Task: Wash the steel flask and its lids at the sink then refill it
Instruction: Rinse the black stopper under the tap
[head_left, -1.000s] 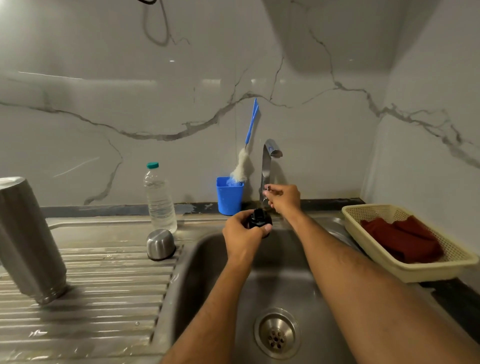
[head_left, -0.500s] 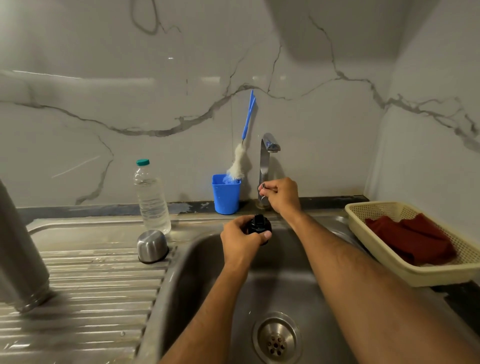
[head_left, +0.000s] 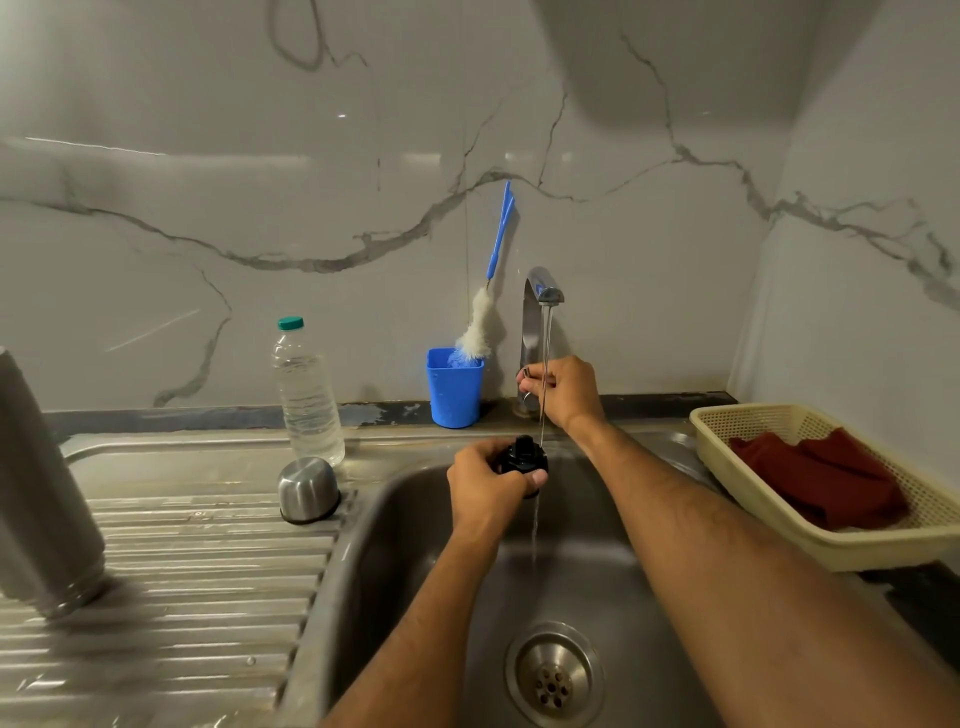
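Now the left hand (head_left: 485, 486) grips the black inner lid (head_left: 522, 460) at the middle of the frame, above the sink (head_left: 415, 525). The thin water stream (head_left: 544, 374) falls just right of the lid's knob, touching its right edge. The right hand (head_left: 558, 387), higher up, pinches the tap (head_left: 535, 317) lever. The lid probably needs a small shift rightward under the stream.

Steel flask (head_left: 44, 499): upright, far left of sink (head_left: 395, 525). Steel cup lid (head_left: 307, 490): inverted, beside sink's left rim. Black inner lid (head_left: 523, 458): above sink, under running water.
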